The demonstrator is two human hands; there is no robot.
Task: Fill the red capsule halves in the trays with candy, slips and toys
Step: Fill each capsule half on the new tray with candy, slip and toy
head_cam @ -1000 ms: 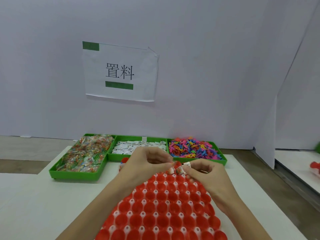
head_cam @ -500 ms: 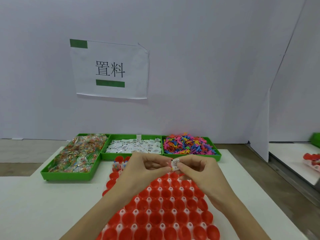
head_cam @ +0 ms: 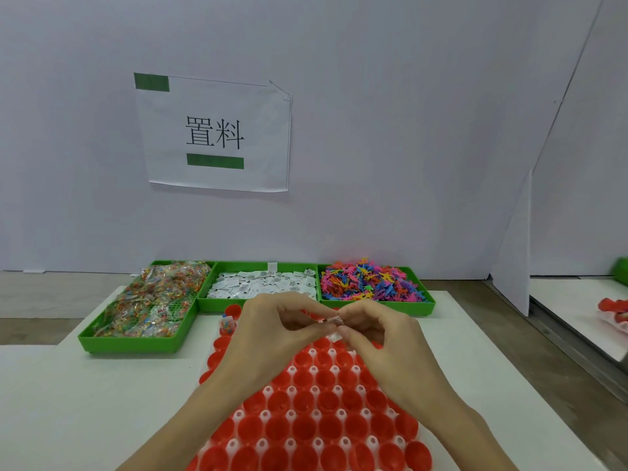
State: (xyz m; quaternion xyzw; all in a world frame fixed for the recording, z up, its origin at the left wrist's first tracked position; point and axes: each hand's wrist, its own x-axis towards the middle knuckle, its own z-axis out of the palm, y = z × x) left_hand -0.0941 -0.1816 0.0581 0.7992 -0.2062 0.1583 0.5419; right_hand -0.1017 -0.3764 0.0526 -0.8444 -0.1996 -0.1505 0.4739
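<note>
A white tray (head_cam: pixel 292 370) packed with open red capsule halves (head_cam: pixel 304 428) lies on the table in front of me. My left hand (head_cam: pixel 268 329) and my right hand (head_cam: pixel 380 338) meet above its far end, and both pinch small white paper slips (head_cam: pixel 334 322) between fingertips. One capsule half at the far left corner (head_cam: pixel 227 326) holds a candy packet. Behind stand three green bins: wrapped candy (head_cam: pixel 149 305), white slips (head_cam: pixel 261 285) and colourful plastic toys (head_cam: pixel 368 283).
A white partition wall with a taped paper sign (head_cam: pixel 214 134) rises behind the bins. A white divider panel (head_cam: pixel 513 246) stands to the right, with another table and red items (head_cam: pixel 611 309) beyond it. The table edge runs along the right.
Both hands stay together over the tray's far end, working the slips between the fingertips. The camera view shifted slightly, and the hands rose a little.
</note>
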